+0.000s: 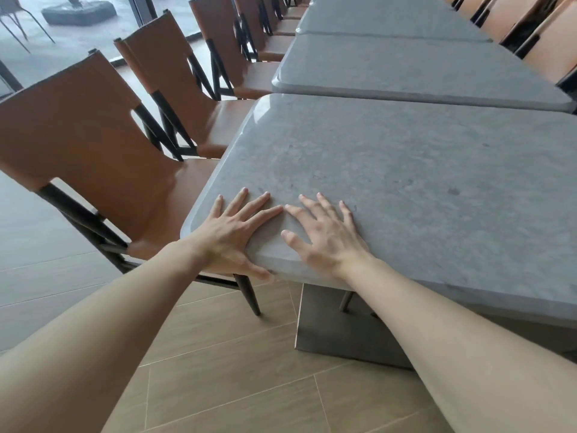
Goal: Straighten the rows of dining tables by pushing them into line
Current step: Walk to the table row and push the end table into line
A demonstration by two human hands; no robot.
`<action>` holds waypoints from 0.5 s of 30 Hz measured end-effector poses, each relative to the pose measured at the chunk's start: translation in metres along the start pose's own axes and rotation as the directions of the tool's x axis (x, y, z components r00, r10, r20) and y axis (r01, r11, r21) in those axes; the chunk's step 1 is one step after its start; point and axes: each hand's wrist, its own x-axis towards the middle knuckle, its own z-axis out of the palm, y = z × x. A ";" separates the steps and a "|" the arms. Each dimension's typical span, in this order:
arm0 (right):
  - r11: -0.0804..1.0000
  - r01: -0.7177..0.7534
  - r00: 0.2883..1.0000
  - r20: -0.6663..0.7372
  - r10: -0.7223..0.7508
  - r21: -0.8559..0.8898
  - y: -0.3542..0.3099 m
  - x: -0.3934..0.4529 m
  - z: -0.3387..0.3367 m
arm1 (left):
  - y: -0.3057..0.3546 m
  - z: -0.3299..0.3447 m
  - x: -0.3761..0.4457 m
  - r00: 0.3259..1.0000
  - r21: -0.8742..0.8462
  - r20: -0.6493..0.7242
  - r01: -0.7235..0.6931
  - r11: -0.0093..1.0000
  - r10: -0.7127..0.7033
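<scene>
Open grey top of the near counter, bare beyond both flat hands, left hand and right hand, fingers spread at the near left corner. Left flank blocked by a brown chair just beside the counter edge, more chairs ranked behind. Ahead, second counter butted close, narrow seam between. Below, pedestal base under the top; wood floor open in front.

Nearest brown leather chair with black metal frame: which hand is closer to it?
Left. The left hand lies flat on the grey stone tabletop's corner, right beside the brown leather chair. The right hand lies flat farther along the near edge, away from it.
</scene>
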 end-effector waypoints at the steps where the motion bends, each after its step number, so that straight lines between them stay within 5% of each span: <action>1: 0.999 -0.017 1.000 -0.021 0.018 0.037 0.000 0.000 -0.001 | 0.001 -0.002 0.002 0.999 -0.054 0.032 0.021 0.998 -0.019; 5: 0.936 -0.154 0.978 -0.087 0.191 0.317 0.003 0.000 -0.007 | 0.004 -0.005 0.008 0.994 -0.135 0.083 0.083 0.987 -0.072; 15: 0.846 -0.398 0.915 0.219 0.339 0.355 -0.019 0.011 -0.040 | 0.016 -0.033 0.019 0.974 -0.042 0.195 0.128 0.991 -0.118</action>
